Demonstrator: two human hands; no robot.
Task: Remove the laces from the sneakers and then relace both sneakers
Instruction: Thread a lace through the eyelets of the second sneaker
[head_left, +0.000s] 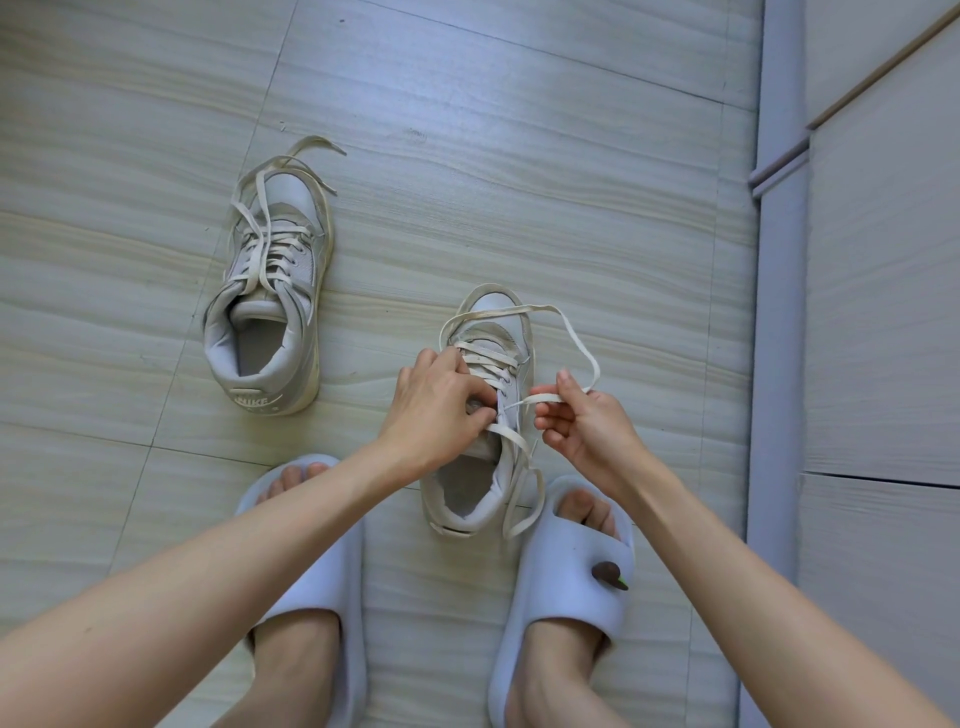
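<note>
Two grey-white sneakers stand on the floor, toes pointing away from me. The left sneaker (270, 291) sits apart at the upper left, its cream lace (265, 234) threaded and its loose ends spilling past the toe. The right sneaker (485, 415) stands between my feet. My left hand (436, 405) grips its upper near the top eyelets, fingers curled against the tongue. My right hand (582, 421) pinches one end of its cream lace (540, 399), which loops out to the right and back over the toe. The other lace end hangs down by the heel.
My feet wear pale blue slides, the left slide (311, 582) and the right slide (571, 571), just in front of the right sneaker. A white cabinet (883, 260) and a pale post (779, 312) run along the right side. Pale wood-grain tiles (519, 130) cover the floor.
</note>
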